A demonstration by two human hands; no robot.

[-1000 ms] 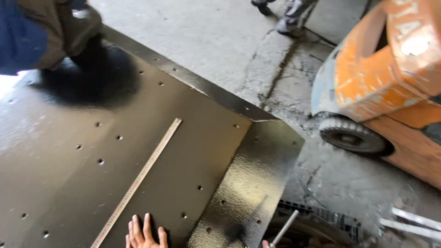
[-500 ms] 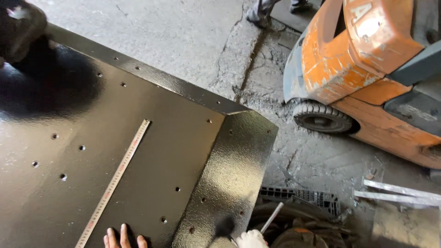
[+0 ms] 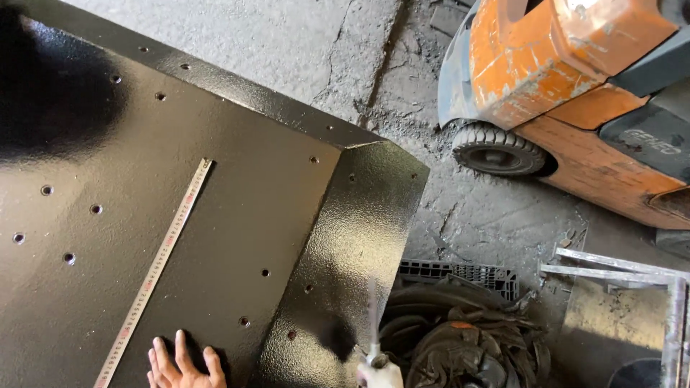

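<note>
One black steel plate (image 3: 215, 215) fills the left, its folded edge beside open concrete floor (image 3: 287, 36); one orange forklift (image 3: 575, 86) right. One steel rule (image 3: 154, 269) lies on it. Left hand (image 3: 183, 366), grip released, fingers spread flat on plate; right hand (image 3: 381, 373) clenched on a blurred thin tool (image 3: 372, 316).

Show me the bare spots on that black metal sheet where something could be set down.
The black sheet is bare between the measuring tape and its folded right flap, apart from small holes. Also left of the tape. It is crowded at the bottom edge: left hand by the tape, right hand beside the rubber heap.
</note>
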